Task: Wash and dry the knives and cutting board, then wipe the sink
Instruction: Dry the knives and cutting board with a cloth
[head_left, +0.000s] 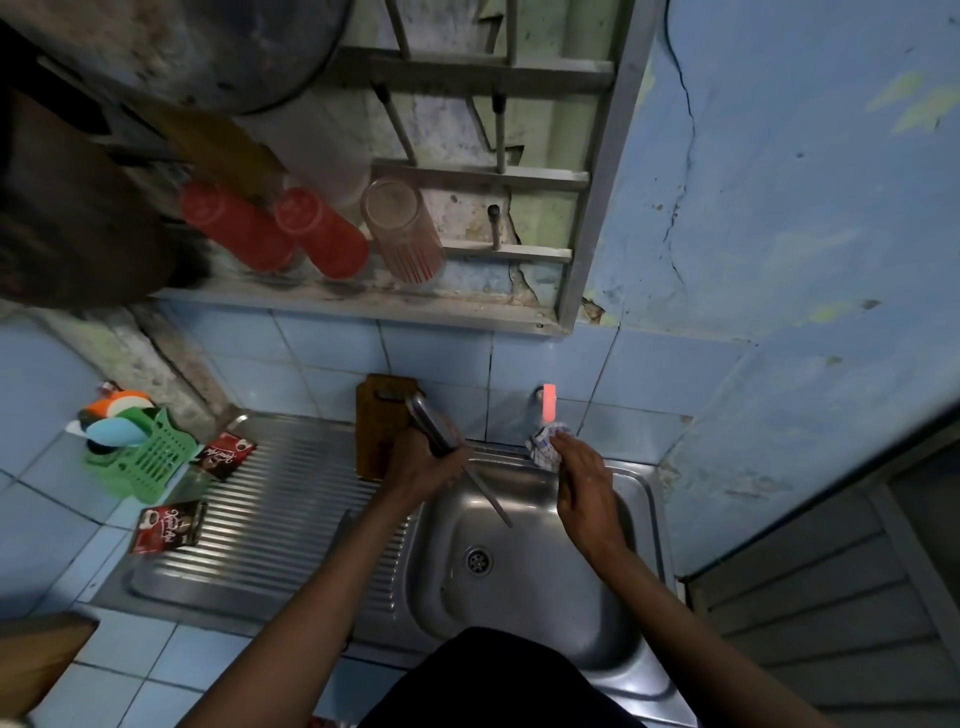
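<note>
My left hand grips blurred steel knives over the stainless steel sink, hiding their handles. My right hand pinches a checked cloth. A brown wooden cutting board leans behind.

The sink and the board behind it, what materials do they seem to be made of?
The sink looks like stainless steel with a brushed finish: grey, reflective, with a ribbed drainboard. The board leaning on the tiles looks like dark brown wood, matte; the dim light leaves this uncertain.
</note>
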